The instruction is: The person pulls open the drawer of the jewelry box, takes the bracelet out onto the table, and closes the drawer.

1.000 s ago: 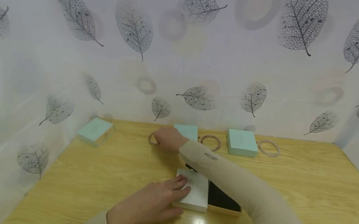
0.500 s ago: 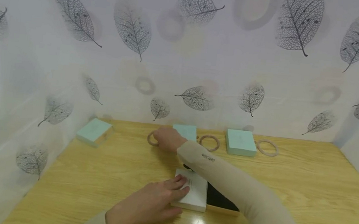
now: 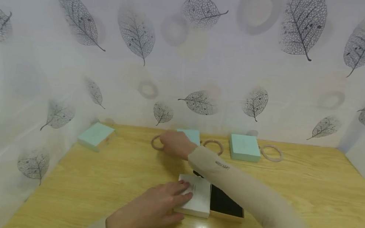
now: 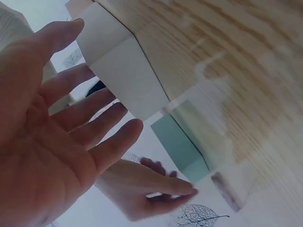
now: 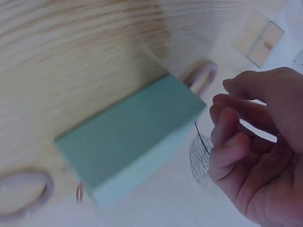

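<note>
My left hand (image 3: 150, 207) lies with fingertips on a white box lid (image 3: 199, 201); its fingers are spread and fairly straight in the left wrist view. My right hand (image 3: 176, 144) is stretched to the back of the table, fingers loosely curled with nothing between them. Just beyond its fingertips lies a bangle (image 5: 212, 75), which the hand partly overlaps in the head view. Behind that hand stands a mint-green box (image 5: 128, 135), mostly hidden in the head view. Right of the white lid is a box part with a black inside (image 3: 226, 202), partly covered by the right sleeve.
A second bangle (image 3: 221, 148) lies right of the middle green box. Farther right are another mint-green box (image 3: 245, 147) and a pale bangle (image 3: 271, 160). One more green box (image 3: 96, 134) stands at the left edge. A leaf-patterned sheet (image 3: 221, 66) hangs behind the wooden table.
My right hand has drawn slightly to the right, off the bangle, so more of its ring shows. The left hand stays on the white lid. The head view has tilted slightly.
</note>
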Demonstrator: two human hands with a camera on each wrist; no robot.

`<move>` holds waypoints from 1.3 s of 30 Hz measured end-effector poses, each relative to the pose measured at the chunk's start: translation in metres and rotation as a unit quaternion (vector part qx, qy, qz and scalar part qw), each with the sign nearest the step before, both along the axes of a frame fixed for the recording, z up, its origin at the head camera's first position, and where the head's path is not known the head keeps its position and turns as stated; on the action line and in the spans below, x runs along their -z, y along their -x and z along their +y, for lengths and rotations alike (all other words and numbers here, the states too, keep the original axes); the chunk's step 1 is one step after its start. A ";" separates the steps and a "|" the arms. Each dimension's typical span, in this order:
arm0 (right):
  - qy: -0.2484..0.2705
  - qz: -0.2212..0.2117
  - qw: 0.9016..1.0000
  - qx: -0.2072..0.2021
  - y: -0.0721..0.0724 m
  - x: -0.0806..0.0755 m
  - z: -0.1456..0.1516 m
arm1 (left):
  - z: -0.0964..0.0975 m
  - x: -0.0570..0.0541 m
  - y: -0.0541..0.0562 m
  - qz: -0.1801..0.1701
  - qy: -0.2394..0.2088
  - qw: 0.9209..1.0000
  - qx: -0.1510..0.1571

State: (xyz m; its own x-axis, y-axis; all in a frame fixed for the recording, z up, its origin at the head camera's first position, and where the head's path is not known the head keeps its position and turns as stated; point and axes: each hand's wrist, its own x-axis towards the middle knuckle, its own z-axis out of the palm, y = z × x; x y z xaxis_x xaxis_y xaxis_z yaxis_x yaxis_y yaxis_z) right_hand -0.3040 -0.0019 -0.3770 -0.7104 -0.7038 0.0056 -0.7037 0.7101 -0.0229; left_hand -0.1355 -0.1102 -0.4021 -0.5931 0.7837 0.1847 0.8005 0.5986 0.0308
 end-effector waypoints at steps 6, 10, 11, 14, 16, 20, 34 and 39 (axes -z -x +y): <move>0.037 -0.004 0.999 -0.005 -0.018 -0.013 0.036 | -0.003 0.001 0.001 -0.012 -0.005 1.000 -0.006; 0.053 -0.007 0.998 -0.018 -0.032 -0.016 0.066 | -0.003 0.002 0.003 -0.029 -0.020 0.999 -0.008; 0.053 -0.004 0.998 -0.022 -0.036 -0.017 0.074 | -0.003 0.002 0.003 -0.031 -0.026 0.999 -0.007; 0.061 0.003 0.998 -0.018 -0.048 -0.019 0.100 | -0.003 0.002 0.007 -0.035 -0.045 0.998 -0.006; 0.066 0.009 0.998 -0.001 -0.056 -0.021 0.118 | -0.002 0.003 0.010 -0.045 -0.056 0.997 -0.010; 0.089 0.014 0.995 0.040 -0.071 -0.024 0.155 | 0.000 0.003 0.019 -0.103 -0.062 0.992 -0.028; 0.222 -0.140 0.956 0.130 -0.117 0.004 0.245 | 0.003 0.001 0.038 -0.223 -0.061 0.972 -0.039; 0.283 -0.280 0.896 0.197 -0.130 0.012 0.257 | 0.005 -0.002 0.039 -0.218 -0.061 0.973 -0.041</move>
